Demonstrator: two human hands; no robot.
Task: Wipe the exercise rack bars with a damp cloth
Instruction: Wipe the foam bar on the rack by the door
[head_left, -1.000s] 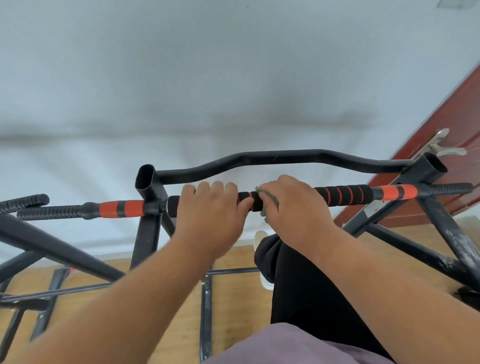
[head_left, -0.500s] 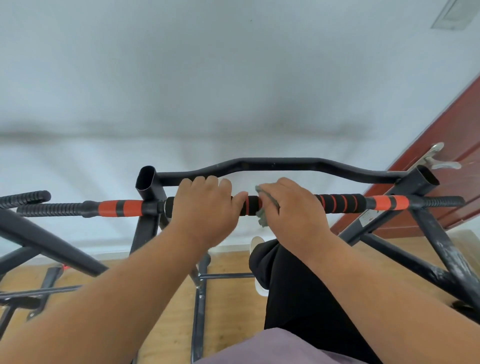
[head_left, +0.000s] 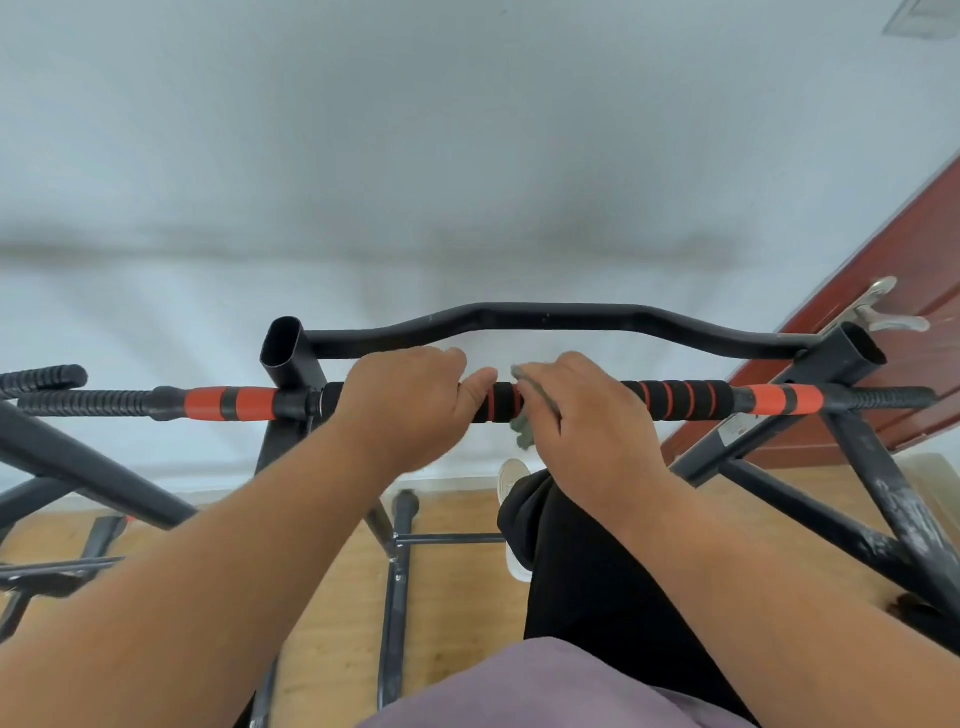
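A black exercise rack stands in front of me, its near horizontal bar (head_left: 680, 400) padded in black foam with orange rings and orange bands toward both ends. My left hand (head_left: 410, 405) is wrapped around this bar left of centre. My right hand (head_left: 582, 415) presses a small grey-green cloth (head_left: 522, 434) around the bar just right of the left hand; most of the cloth is hidden under the palm. A curved black bar (head_left: 550, 317) runs behind, between two open-topped uprights (head_left: 285, 348).
A white wall rises behind the rack. A red-brown door (head_left: 883, 312) with a metal handle (head_left: 878, 306) is at the right. Slanted black struts (head_left: 893, 499) descend on the right and left. My black-trousered leg (head_left: 571, 561) and pale shoe are above a wooden floor (head_left: 457, 597).
Both hands have stayed on the padded bar, and the gap between them has widened slightly. The view has tilted upward, so the bar sits lower in the frame.
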